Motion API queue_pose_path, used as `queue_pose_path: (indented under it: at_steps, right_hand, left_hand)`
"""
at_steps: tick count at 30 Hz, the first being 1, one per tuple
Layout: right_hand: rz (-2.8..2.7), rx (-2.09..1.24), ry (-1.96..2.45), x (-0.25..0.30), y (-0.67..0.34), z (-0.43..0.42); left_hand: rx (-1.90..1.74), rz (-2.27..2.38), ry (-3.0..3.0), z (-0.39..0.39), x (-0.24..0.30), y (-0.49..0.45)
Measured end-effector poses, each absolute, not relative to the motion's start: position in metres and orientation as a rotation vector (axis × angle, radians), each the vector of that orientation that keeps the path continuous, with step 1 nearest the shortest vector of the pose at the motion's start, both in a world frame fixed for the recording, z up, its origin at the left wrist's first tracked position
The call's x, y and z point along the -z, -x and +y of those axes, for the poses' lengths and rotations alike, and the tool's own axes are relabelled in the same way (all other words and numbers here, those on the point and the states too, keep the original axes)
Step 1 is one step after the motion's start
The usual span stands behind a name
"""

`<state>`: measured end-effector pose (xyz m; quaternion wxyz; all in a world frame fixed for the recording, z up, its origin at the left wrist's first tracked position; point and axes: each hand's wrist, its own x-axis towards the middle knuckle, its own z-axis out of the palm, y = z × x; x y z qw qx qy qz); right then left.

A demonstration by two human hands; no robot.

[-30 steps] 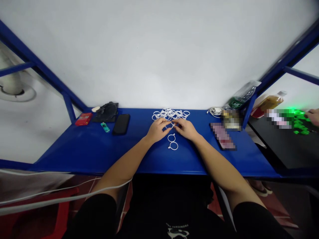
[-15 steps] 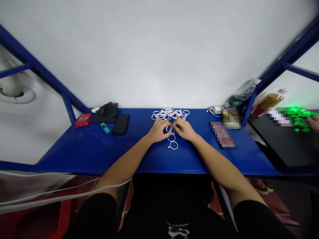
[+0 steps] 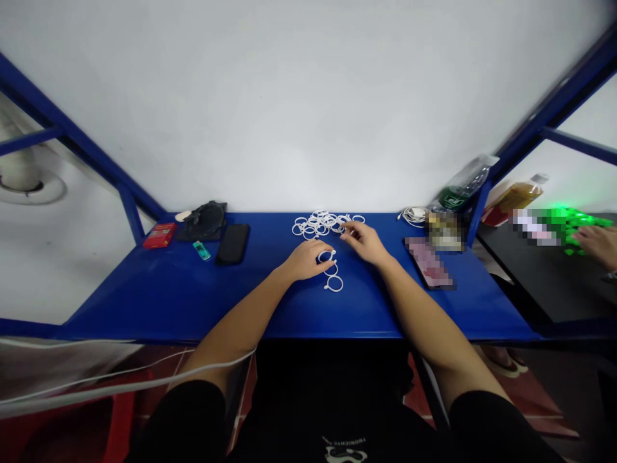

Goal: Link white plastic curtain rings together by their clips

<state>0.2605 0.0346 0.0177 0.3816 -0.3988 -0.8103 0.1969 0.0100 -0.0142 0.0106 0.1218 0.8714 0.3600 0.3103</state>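
My left hand (image 3: 309, 260) is closed around the edge of a white ring (image 3: 326, 260), thumb and fingers curled at its sides. Below it, two more white rings lie in a line towards me; the nearest white ring (image 3: 335, 283) has a small knob on its side. My right hand (image 3: 365, 243) is at the right front of a loose pile of white rings (image 3: 318, 223). Its thumb and fingers are apart, with the fingertips close to the pile's rings; whether they touch one is not clear.
On the blue table (image 3: 168, 289), a black phone (image 3: 232, 244), red box (image 3: 160, 235) and black bag (image 3: 205, 220) lie left. A pixelated phone (image 3: 429, 262), white cable (image 3: 413, 217) and plastic bottle (image 3: 463, 186) are right. Another person's hand (image 3: 598, 243) is beside green-lit pieces (image 3: 571, 225).
My right hand has parted from my left and moved back and right to the pile. My left hand has stayed with the ring, slightly nearer me. The other person's hand has come further into view.
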Motion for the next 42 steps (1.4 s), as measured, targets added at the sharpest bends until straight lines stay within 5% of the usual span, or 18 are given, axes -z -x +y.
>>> queue_pose_path:
  at_steps: [8, 19, 42]
  right_hand:
    - [-2.115, -0.176, 1.646, 0.0, -0.296, 0.062]
    - [-2.141, -0.205, 1.565, -0.001, -0.291, 0.059]
    - [-1.785, -1.059, 0.871, -0.015, -0.215, 0.005]
  left_hand:
    - [-0.736, 0.929, -2.577, -0.02, -0.012, -0.017]
    - [-0.805, 1.046, -2.356, -0.019, -0.01, -0.012]
    - [-1.386, 1.184, -2.5, -0.007, -0.007, -0.008]
